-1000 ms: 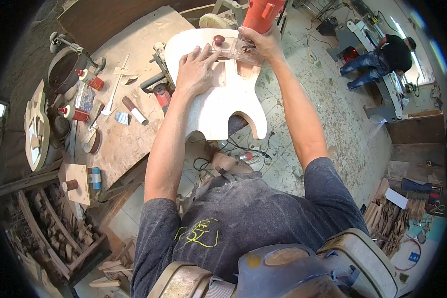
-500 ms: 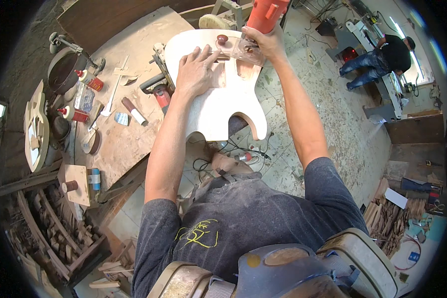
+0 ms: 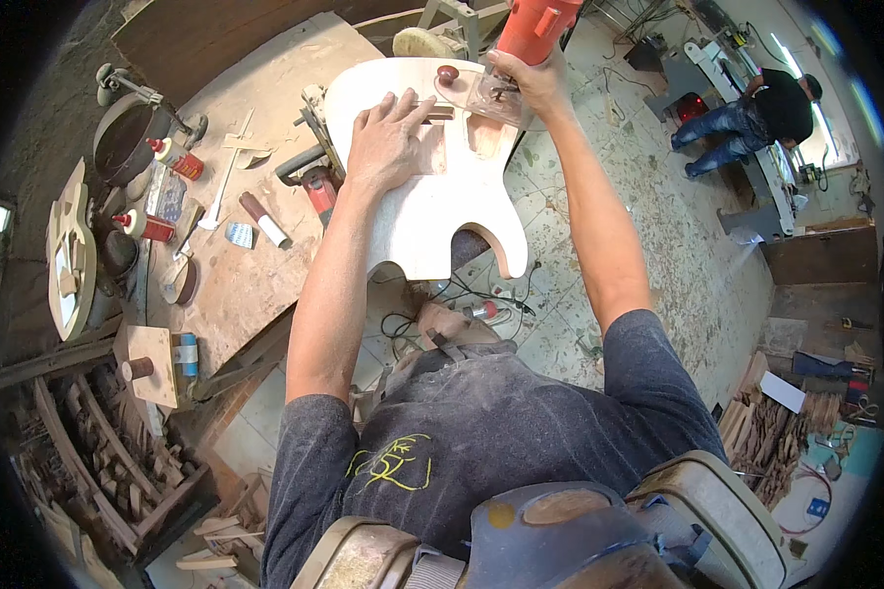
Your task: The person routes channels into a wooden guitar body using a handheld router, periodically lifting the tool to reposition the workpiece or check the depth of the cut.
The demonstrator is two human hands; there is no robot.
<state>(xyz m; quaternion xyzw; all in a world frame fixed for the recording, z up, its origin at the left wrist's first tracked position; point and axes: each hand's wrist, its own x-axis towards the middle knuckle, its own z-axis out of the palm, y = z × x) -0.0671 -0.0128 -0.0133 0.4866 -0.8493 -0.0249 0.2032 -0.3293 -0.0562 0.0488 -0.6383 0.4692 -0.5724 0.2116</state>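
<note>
A pale wooden electric guitar body (image 3: 413, 231) lies ahead of me, its cutaways and horns toward me and several pockets cut in its top. My left hand (image 3: 388, 142) rests flat on it, fingers outstretched beside the routed pocket. My right hand (image 3: 540, 83) is closed around the lower part of a red handheld router (image 3: 533, 31) at the body's far right edge. The router's clear base plate (image 3: 491, 98) lies over the wood and carries a dark red knob (image 3: 447, 75). The cutting bit is hard to make out.
A dusty workbench (image 3: 236, 304) to the left holds glue bottles (image 3: 179, 159), a brush-like roll (image 3: 265, 220) and a red-and-black power tool (image 3: 319, 191). Cables (image 3: 452, 287) lie on the floor below. Another person (image 3: 756, 113) bends over a machine at the far right.
My right hand and the router, with its base plate and knob, have slid slightly to the right. My left hand and the guitar body stay where they were.
</note>
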